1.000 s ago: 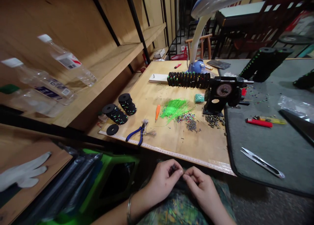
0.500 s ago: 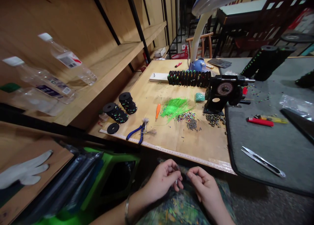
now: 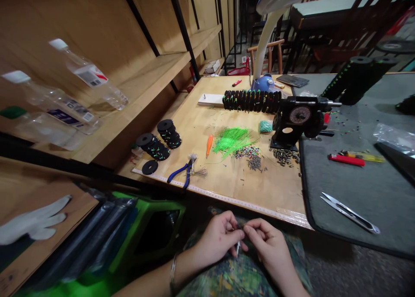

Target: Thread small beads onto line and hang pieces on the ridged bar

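My left hand (image 3: 222, 237) is closed in a pinch over my lap, just below the table's front edge. A small whitish piece (image 3: 238, 248) shows beneath its fingers; its kind is too small to make out. Close against it, my right hand (image 3: 266, 241) pinches with thumb and forefinger, the tips almost meeting those of the left. Whatever lies between the right fingertips is too fine to see. On the table beyond lie blue-handled pliers (image 3: 177, 173), an orange-handled tool (image 3: 209, 145), green strands (image 3: 232, 140), grey small parts (image 3: 255, 162) and multicoloured beads (image 3: 248, 151).
A black winding machine (image 3: 293, 119) holds a row of wound black discs (image 3: 251, 101). Wound black spools (image 3: 152, 145) stand at the table's left. Thread snips (image 3: 350, 212) and a red lighter (image 3: 346, 160) lie on the grey mat (image 3: 330, 184). A lamp (image 3: 264, 81) stands behind.
The hands parted slightly half a second ago and are together again at the fingertips. The whitish piece under the left fingers now shows more clearly. The view has shifted slightly.
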Tool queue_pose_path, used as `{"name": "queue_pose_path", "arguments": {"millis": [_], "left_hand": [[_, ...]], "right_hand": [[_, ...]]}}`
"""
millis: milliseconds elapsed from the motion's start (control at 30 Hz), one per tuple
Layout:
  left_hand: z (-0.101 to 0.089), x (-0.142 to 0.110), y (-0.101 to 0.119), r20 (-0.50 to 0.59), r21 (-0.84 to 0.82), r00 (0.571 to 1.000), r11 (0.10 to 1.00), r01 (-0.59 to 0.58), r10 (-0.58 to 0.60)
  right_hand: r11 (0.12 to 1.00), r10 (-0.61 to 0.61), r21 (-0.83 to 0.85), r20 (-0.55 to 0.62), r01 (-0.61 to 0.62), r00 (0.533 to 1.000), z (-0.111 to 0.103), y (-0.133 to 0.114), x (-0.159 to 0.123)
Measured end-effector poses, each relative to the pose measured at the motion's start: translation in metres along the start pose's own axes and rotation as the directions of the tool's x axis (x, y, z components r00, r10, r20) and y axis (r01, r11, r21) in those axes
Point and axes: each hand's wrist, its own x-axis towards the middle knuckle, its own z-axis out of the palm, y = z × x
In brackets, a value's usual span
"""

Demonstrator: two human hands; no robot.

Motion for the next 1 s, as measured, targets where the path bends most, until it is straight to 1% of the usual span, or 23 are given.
{"name": "queue_pose_path", "arguments": {"millis": [133, 333, 433, 533, 633, 733, 900, 1000], "left_hand": [[0.001, -0.001, 0.001, 0.004, -0.005, 1.000, 1.000, -0.024, 0.024], [0.005, -0.003, 0.005, -0.025, 0.022, 0.999, 0.999, -0.028, 0.029], [0.007, -0.003, 0.005, -0.040, 0.043, 0.999, 0.999, -0.033, 0.035], [0.007, -0.002, 0.005, -0.050, 0.013, 0.997, 0.999, -0.051, 0.051], [0.006, -0.002, 0.007, -0.041, -0.057, 0.997, 0.996, -0.062, 0.060], [0.004, -0.003, 0.010, -0.033, -0.115, 0.998, 0.992, -0.048, 0.045], [0.004, -0.005, 0.015, -0.009, -0.117, 0.999, 0.992, -0.035, 0.035], [0.005, -0.002, 0.014, -0.051, -0.125, 0.998, 0.992, -0.033, 0.027]], "right_hand": [[0.999, -0.026, -0.036, -0.011, 0.025, 1.000, 0.001, -0.001, 0.000], [0.994, -0.069, -0.087, 0.013, 0.070, 0.998, 0.000, 0.006, 0.001], [0.994, -0.078, -0.076, 0.026, 0.079, 0.997, 0.001, 0.008, 0.000], [0.999, -0.046, -0.011, 0.002, 0.046, 0.999, 0.002, 0.004, -0.002], [0.998, -0.019, 0.065, -0.029, 0.021, 0.999, 0.003, -0.001, -0.003], [0.996, -0.001, 0.089, -0.054, 0.006, 0.999, 0.004, -0.003, -0.003], [0.994, 0.049, 0.100, -0.014, -0.047, 0.999, 0.002, -0.002, -0.002], [0.993, 0.071, 0.091, -0.007, -0.070, 0.997, 0.001, 0.000, -0.001]]}}
